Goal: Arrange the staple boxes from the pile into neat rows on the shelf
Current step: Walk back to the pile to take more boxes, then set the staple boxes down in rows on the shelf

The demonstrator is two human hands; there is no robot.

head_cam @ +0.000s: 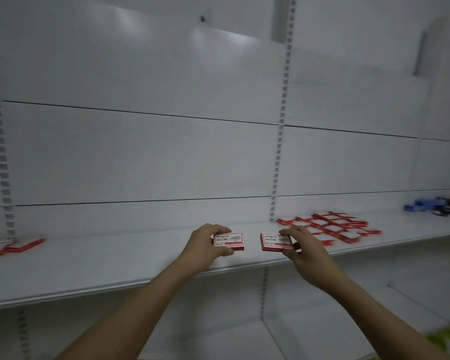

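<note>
Holding one staple box in each hand, I bring a pair in over the front of the white shelf [94,266].

Nearest me, my left hand [205,245] has its fingers curled over the top edge and its thumb under the near edge of the left staple box [229,241]; my right hand [300,245] pinches the right staple box [276,242] the same way, labels up so both can go down flat and square. I judge they are at or just above the board; contact I cannot tell. Further right lie the laid rows [327,226], flat and touching, blurred here. At far left sit a few more red boxes [16,246], perhaps the pile. Beyond, at the far right end, are blue items [424,205] too blurred to name.
</note>
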